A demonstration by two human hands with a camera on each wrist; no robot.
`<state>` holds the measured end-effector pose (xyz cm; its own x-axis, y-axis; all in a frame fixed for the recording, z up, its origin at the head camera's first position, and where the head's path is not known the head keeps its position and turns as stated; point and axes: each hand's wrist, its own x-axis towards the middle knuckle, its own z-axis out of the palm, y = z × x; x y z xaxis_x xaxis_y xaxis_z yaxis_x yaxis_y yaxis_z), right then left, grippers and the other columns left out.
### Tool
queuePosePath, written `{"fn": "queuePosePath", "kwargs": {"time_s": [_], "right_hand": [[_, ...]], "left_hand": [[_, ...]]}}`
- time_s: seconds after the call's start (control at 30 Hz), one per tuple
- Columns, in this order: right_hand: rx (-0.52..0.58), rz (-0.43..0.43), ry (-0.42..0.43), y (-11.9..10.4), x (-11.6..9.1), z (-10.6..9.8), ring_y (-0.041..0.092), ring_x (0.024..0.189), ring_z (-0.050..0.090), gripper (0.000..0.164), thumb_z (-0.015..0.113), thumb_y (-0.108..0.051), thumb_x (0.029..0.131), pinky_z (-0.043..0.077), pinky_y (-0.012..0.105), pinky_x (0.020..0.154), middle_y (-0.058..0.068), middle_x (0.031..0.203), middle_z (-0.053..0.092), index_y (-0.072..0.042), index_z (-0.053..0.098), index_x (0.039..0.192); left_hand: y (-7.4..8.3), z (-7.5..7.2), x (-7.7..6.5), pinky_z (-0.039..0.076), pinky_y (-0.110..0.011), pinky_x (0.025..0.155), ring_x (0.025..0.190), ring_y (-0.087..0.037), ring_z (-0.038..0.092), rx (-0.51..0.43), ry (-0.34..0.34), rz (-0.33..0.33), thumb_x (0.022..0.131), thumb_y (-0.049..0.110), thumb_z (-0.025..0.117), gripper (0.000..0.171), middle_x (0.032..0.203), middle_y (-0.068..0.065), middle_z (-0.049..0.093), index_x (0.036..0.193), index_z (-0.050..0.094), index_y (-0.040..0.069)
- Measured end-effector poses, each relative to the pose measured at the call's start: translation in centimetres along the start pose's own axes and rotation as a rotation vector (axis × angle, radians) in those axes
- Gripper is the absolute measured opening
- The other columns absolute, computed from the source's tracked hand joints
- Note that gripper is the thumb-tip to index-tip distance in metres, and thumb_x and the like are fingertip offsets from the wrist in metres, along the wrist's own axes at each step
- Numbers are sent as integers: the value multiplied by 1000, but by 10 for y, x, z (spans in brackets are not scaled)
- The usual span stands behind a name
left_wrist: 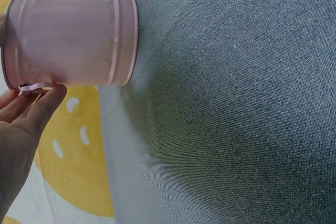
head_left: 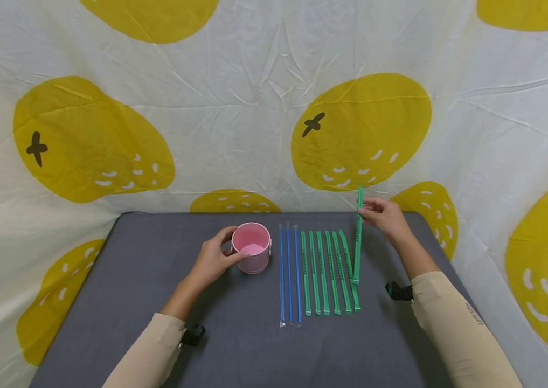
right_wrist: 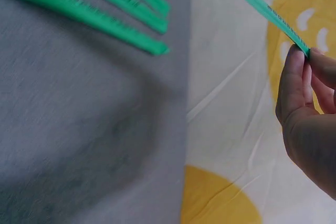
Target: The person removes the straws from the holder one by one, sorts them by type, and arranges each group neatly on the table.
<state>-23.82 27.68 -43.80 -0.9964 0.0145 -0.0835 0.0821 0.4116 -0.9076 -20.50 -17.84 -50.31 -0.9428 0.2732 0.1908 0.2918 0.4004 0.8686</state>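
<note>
My left hand point(head_left: 212, 260) grips a small pink bucket point(head_left: 254, 264) by its side, thumb at the near rim and fingers around the far side. The left wrist view shows the bucket point(left_wrist: 68, 40) side-on, its small handle lug against my fingers point(left_wrist: 47, 106). Over at the right, my right hand point(head_left: 387, 218) pinches the upper end of a green wrapped straw point(head_left: 358, 242) between thumb and fingertips. That straw is raised and nearly upright, its lower end overlapping the row of green wrapped straws point(head_left: 327, 275). In the right wrist view the held straw point(right_wrist: 257, 4) slants up from my fingertips.
Three blue straws point(head_left: 289, 275) in clear wrappers lie side by side between the bucket and the several green ones. Everything lies on a dark grey table point(head_left: 235, 345). Behind its far edge hangs a white cloth point(head_left: 235, 145) with large yellow fruit shapes.
</note>
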Motion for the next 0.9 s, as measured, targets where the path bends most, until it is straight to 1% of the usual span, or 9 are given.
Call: {"fn": "queuePosePath", "kwargs": {"time_s": [0.13,0.23,0.33,0.4,0.53,0.57,0.63,0.77,0.9], "right_hand": [[-85,56,-35,18,-4,0,-1,86,67,54,63,-21,104,61,18,81,22,124,64,6,48,149],[-111,98,-70,31,-7,2,0,88,67,54,62,-20,105,63,26,87,31,134,59,7,47,149],[-121,146,-105,42,-12,4,1,89,67,54,61,-18,106,63,36,93,31,137,58,8,45,150],[-128,168,-119,49,-15,6,3,87,67,52,61,-16,106,63,38,92,29,134,60,9,46,149],[-107,185,-138,60,-14,7,6,81,69,50,61,-11,105,65,34,82,24,121,66,14,46,146],[-99,194,-137,62,-14,7,6,80,68,49,61,-10,104,65,32,80,23,120,67,14,47,146],[-88,210,-145,66,-13,9,6,80,68,49,61,-8,104,64,28,77,26,122,66,15,46,146],[-64,239,-148,73,-12,14,7,81,68,48,60,-5,104,64,25,75,30,124,64,15,45,146],[-59,245,-142,78,-11,18,9,82,68,46,61,-4,103,64,25,73,27,119,69,16,48,143]], "left_hand": [[0,-1,-3,59,-44,97,130,-34,62,1,-4,1,81,22,91,75,138,-19,64,144,54,3],[0,-2,-4,59,-45,97,130,-34,62,0,-8,1,81,22,91,75,138,-18,64,144,54,3],[1,-3,-6,58,-44,98,130,-34,61,-1,-16,2,81,21,91,75,139,-18,64,144,54,3],[1,-4,-7,58,-44,98,130,-34,61,0,-19,1,81,21,91,75,139,-18,64,144,54,3],[2,-4,-7,58,-44,98,130,-34,61,-2,-17,3,81,21,91,76,139,-18,64,144,54,3],[2,-4,-7,58,-44,98,131,-34,61,-2,-18,3,81,21,91,75,139,-18,64,144,54,3],[1,-4,-7,58,-44,98,130,-34,61,-3,-18,4,81,21,91,75,139,-18,64,144,54,3],[1,-3,-6,58,-44,98,130,-34,61,-7,-17,3,80,21,91,76,138,-18,65,144,54,3],[0,-3,-6,58,-45,98,130,-34,62,-12,-17,5,80,21,92,76,138,-19,65,144,54,3]]}}
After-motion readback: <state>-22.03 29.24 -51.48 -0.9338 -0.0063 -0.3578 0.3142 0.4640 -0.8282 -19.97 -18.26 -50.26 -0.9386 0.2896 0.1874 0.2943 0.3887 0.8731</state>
